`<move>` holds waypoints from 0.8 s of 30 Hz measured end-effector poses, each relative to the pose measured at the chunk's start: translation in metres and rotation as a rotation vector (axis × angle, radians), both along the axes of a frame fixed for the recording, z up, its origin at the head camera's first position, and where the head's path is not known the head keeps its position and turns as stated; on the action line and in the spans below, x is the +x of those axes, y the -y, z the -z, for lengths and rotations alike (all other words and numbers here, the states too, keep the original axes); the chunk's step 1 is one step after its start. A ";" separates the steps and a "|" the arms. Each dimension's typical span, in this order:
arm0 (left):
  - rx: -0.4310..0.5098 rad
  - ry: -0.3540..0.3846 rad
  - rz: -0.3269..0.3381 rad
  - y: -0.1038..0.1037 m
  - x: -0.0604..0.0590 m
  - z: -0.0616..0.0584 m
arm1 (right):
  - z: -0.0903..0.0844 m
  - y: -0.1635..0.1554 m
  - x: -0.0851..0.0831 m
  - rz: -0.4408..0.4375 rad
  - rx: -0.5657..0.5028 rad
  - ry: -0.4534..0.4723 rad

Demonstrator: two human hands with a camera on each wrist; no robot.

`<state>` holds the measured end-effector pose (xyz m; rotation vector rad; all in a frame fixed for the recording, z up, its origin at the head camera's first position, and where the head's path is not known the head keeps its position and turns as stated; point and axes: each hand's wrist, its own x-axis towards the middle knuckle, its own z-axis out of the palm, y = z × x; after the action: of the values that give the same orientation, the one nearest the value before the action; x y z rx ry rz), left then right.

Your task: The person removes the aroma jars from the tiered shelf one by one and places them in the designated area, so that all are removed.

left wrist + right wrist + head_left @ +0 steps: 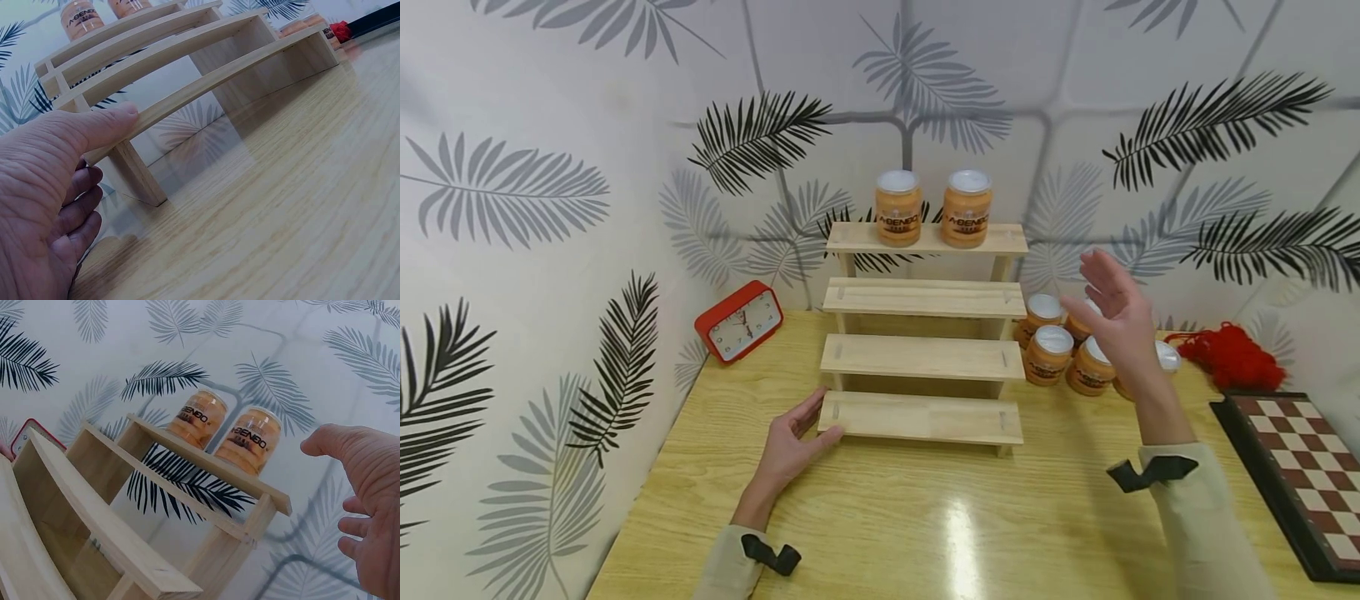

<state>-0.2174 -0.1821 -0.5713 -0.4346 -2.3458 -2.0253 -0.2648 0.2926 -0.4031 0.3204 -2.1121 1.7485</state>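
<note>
A stepped wooden display rack (921, 417) stands on the table. My left hand (792, 442) grips the left end of its lowest board; in the left wrist view the thumb (112, 122) lies over the board's edge and the other fingers curl beside the end. Two orange jars with white lids, a left jar (898, 218) and a right jar (967, 221), sit upright on the top board. My right hand (1116, 312) is raised, holding nothing, right of the rack and in front of several similar jars (1048, 358) on the table. It partly hides them.
A red clock (741, 321) stands left of the rack by the wall. At the right are a red tasselled bundle (1240, 358) and a checkered board (1292, 467) with a dark frame. Behind the table (865, 517) hangs a leaf-patterned wall covering (1045, 50).
</note>
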 end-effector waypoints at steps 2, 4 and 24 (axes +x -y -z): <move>-0.001 -0.001 -0.001 0.000 0.000 0.000 | -0.006 0.008 -0.006 -0.039 0.000 0.003; -0.001 0.000 -0.004 0.001 -0.001 0.000 | -0.011 0.016 -0.012 -0.077 0.004 0.015; 0.002 -0.006 -0.003 0.000 -0.001 0.000 | -0.057 0.055 -0.062 -0.171 0.085 0.058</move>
<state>-0.2188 -0.1823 -0.5710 -0.4367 -2.3398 -2.0216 -0.3265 0.2381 -0.3466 0.4923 -2.2634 1.7838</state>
